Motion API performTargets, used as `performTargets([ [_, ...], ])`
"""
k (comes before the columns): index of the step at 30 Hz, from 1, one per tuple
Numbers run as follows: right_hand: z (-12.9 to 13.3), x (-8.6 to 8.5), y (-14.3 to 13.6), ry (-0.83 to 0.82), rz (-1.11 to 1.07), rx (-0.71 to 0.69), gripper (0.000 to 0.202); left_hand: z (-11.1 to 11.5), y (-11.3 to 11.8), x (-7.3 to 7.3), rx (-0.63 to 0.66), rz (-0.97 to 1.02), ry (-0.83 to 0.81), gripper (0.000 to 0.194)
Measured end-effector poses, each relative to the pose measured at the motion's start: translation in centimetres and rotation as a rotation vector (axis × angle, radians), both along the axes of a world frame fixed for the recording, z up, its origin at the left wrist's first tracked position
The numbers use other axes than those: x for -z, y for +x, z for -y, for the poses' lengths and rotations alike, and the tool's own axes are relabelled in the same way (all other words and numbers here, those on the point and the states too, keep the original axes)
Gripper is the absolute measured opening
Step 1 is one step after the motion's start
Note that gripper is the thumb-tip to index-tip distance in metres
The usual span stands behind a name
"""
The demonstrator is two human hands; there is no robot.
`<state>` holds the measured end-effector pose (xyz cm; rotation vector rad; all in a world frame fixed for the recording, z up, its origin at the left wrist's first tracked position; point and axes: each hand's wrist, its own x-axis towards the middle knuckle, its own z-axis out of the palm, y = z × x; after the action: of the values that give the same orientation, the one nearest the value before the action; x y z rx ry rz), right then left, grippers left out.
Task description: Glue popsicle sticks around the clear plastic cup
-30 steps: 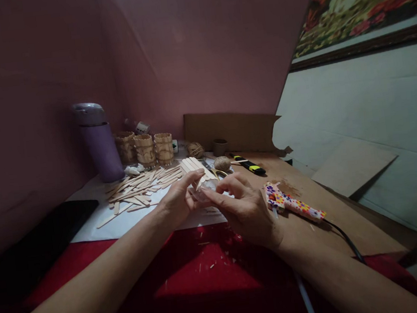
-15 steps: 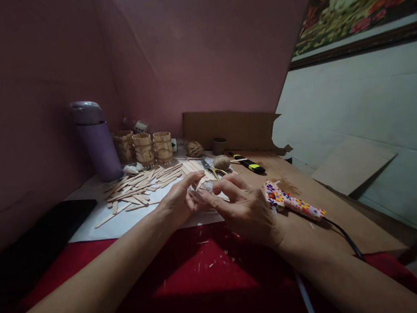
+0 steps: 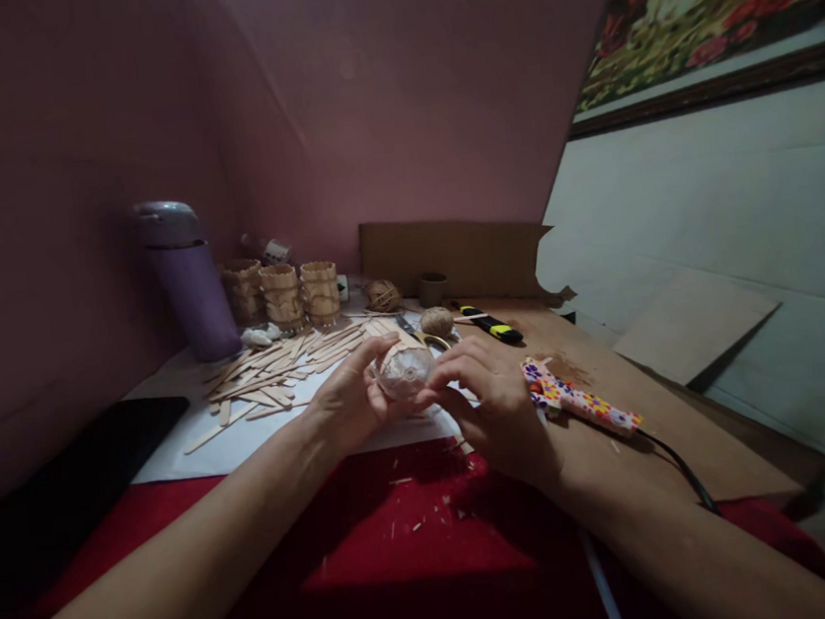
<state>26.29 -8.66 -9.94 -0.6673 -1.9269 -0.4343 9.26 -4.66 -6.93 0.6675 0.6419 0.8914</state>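
Observation:
My left hand point(image 3: 352, 396) is closed around a clear plastic bottle base point(image 3: 406, 374) with pale craft sticks on its far side. The round bottom of the plastic faces me. My right hand point(image 3: 493, 400) is closed, its fingertips pinching the right edge of the same bottle base. Just behind it lie scissors point(image 3: 437, 342) with gold-coloured handles, partly hidden. Loose craft sticks point(image 3: 263, 374) are spread on white paper point(image 3: 212, 452) to the left. A glue gun point(image 3: 579, 398) with a flowered cover rests right of my right hand.
Three stick-covered cups point(image 3: 322, 295) stand at the back beside a purple bottle point(image 3: 194, 295). Twine balls point(image 3: 382, 296), a brown ring point(image 3: 432, 287) and a yellow-black utility knife point(image 3: 493, 323) lie further right. Wood scraps point(image 3: 418, 525) dot the red cloth point(image 3: 383, 571). Cardboard point(image 3: 666, 440) covers the right side.
The bottle base has been turned so its round clear bottom shows toward me. My right hand's fingers have moved from over it to its right edge.

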Motion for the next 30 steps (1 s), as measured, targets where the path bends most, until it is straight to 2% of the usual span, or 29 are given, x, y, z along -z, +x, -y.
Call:
performTargets([
  [5,0.2,-0.2,0.3,0.046,-0.07,0.011,0.008,0.4,0.1,-0.2,-0.017,-0.022,0.04,0.01],
  [8,0.6,-0.3,0.3,0.059,-0.104,-0.01,0.022,0.7,0.4,-0.1,-0.039,-0.058,0.114,0.007],
  [11,0.9,-0.3,0.2,0.049,-0.1,-0.002,0.033,0.7,0.6,0.2,-0.048,-0.08,0.224,0.017],
  [17,1.1,-0.4,0.0,0.044,-0.062,0.001,0.036,0.1,0.6,1.3,-0.093,-0.1,0.352,0.042],
  [21,0.9,-0.4,0.0,0.051,-0.053,0.004,0.037,0.1,0.6,1.4,-0.134,-0.105,0.422,0.048],
  [30,0.9,-0.4,0.0,0.084,-0.038,-0.048,0.043,0.2,0.8,1.4,-0.178,-0.08,0.47,0.061],
])
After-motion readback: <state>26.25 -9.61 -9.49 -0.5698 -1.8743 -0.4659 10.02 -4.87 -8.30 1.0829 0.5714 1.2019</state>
